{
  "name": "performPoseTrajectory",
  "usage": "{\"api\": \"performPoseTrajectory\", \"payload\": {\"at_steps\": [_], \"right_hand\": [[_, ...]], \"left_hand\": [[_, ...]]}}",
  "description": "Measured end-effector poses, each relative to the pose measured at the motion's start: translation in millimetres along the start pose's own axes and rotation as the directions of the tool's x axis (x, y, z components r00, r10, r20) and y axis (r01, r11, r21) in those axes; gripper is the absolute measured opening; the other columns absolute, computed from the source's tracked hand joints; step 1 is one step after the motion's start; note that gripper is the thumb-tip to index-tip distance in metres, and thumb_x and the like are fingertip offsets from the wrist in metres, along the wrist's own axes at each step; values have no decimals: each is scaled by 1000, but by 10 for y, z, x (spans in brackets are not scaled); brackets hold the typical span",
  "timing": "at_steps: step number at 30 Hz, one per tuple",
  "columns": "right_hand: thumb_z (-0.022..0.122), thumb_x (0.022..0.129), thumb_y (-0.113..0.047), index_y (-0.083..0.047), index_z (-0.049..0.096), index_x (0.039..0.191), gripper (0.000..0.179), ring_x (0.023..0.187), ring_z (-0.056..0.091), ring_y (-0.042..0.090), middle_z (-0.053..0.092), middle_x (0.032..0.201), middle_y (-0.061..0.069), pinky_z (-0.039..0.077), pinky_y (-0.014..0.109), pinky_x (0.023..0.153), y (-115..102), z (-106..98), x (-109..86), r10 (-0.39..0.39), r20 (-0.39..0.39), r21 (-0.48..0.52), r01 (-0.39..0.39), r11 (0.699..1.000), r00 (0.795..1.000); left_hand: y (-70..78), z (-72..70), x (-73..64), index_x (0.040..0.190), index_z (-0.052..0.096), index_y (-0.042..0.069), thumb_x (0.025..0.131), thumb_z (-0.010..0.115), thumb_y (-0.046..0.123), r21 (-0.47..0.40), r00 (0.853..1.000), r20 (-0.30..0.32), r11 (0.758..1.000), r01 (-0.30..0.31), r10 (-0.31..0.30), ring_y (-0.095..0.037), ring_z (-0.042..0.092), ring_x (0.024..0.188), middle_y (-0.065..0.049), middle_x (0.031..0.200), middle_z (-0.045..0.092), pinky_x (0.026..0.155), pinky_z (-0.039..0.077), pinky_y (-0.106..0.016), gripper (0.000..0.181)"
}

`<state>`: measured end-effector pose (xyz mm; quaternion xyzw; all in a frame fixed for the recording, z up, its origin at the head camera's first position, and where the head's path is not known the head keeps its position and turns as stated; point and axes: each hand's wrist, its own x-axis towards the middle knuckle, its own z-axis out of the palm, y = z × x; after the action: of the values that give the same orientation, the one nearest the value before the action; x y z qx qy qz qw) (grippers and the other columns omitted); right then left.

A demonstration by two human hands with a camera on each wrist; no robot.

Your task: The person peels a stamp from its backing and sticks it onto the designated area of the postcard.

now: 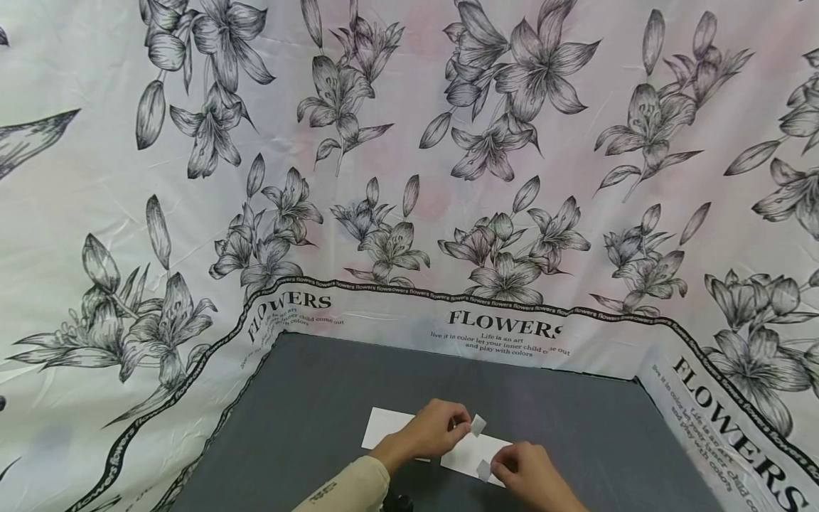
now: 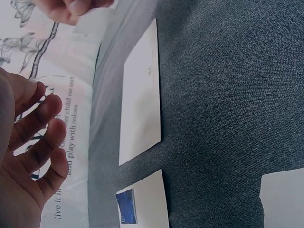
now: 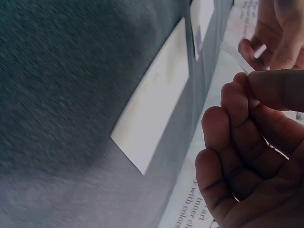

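Note:
My left hand (image 1: 438,429) pinches a small, thin, translucent whitish piece (image 1: 478,424) between thumb and fingertip, above the table. My right hand (image 1: 530,473) pinches a second such piece (image 1: 484,470) at its left. Whether either is film or tape I cannot tell. Beneath the hands lies a white card (image 1: 462,459), flat, with faint small marks visible in the left wrist view. Another white card (image 1: 386,427) lies to its left, partly hidden by my left hand; in the left wrist view a blue patch (image 2: 127,207) sits on it.
A torn-edged white sheet (image 2: 285,199) lies at the corner of the left wrist view. The dark grey table (image 1: 320,398) is bordered at the back and sides by a flower-printed curtain (image 1: 384,320). A small black object (image 1: 399,503) shows beside the left sleeve.

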<state>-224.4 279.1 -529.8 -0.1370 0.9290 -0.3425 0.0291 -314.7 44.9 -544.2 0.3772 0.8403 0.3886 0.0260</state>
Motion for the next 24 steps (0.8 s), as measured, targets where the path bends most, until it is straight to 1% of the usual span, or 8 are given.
{"api": "performPoseTrajectory", "payload": {"at_steps": [2, 4, 5, 10, 12, 13, 16, 24], "right_hand": [[77, 94, -11, -8, 81, 88, 8, 66, 55, -1, 76, 78, -5, 48, 25, 60, 42, 36, 1, -19, 22, 2, 19, 1000, 1000], [77, 95, -12, -8, 81, 89, 9, 66, 54, -2, 76, 78, -5, 48, 26, 60, 167, 96, 21, -45, 55, 23, 44, 999, 997], [77, 96, -13, -8, 81, 89, 10, 67, 55, -1, 76, 78, -6, 48, 27, 60, 273, 143, 39, -65, 69, 28, 63, 998, 995], [77, 100, -27, -19, 83, 91, 14, 68, 60, -1, 76, 80, -15, 49, 26, 61, 1002, 491, 214, -40, 167, 65, 29, 997, 985], [77, 100, -32, -24, 84, 91, 14, 68, 62, 1, 75, 79, -17, 50, 27, 61, 1216, 613, 274, -18, 200, 72, 3, 997, 980], [78, 100, -33, -25, 83, 90, 14, 67, 62, 2, 75, 78, -17, 50, 28, 60, 1278, 658, 293, -23, 210, 73, 8, 997, 977], [79, 100, -33, -26, 84, 89, 14, 66, 64, 4, 75, 77, -16, 52, 28, 60, 1350, 737, 311, -32, 237, 87, 12, 996, 971], [78, 100, -29, -19, 83, 87, 17, 65, 64, 3, 74, 75, -14, 52, 27, 60, 1224, 781, 245, -20, 242, 94, -3, 996, 970]], "left_hand": [[-5, 1, 3, 104, 78, 18, 109, 67, 21, 3, 1000, -3, 1000, -3, 3, 6, 60, 78, 14, 91, 73, 70, 51, -16, 12], [-7, 1, 1, 104, 78, 18, 109, 67, 21, 6, 1000, -6, 1000, -4, 4, 7, 60, 78, 14, 91, 73, 70, 51, -16, 12], [-8, 2, 0, 103, 78, 18, 109, 68, 21, 6, 1000, -6, 1000, -3, 3, 7, 60, 78, 14, 91, 73, 70, 51, -16, 12], [-10, -3, -5, 104, 78, 18, 109, 67, 21, -7, 1000, -2, 1000, -1, 1, 6, 59, 78, 14, 91, 72, 69, 50, -16, 12], [-12, -9, -7, 105, 78, 18, 109, 67, 21, -14, 1000, 2, 1000, -2, 2, 6, 59, 78, 14, 91, 72, 69, 50, -16, 12], [-13, -11, -8, 105, 78, 18, 109, 67, 21, -15, 1000, 3, 1000, -2, 2, 6, 59, 78, 14, 92, 73, 69, 50, -16, 12], [-17, -13, -10, 105, 78, 18, 109, 66, 22, -21, 1000, 7, 1000, 1, 0, 6, 59, 78, 14, 92, 73, 69, 50, -16, 13], [-15, -11, -3, 104, 78, 17, 109, 67, 21, -21, 1000, -1, 1000, 5, -5, 6, 57, 76, 14, 90, 72, 67, 49, -16, 12]]}}
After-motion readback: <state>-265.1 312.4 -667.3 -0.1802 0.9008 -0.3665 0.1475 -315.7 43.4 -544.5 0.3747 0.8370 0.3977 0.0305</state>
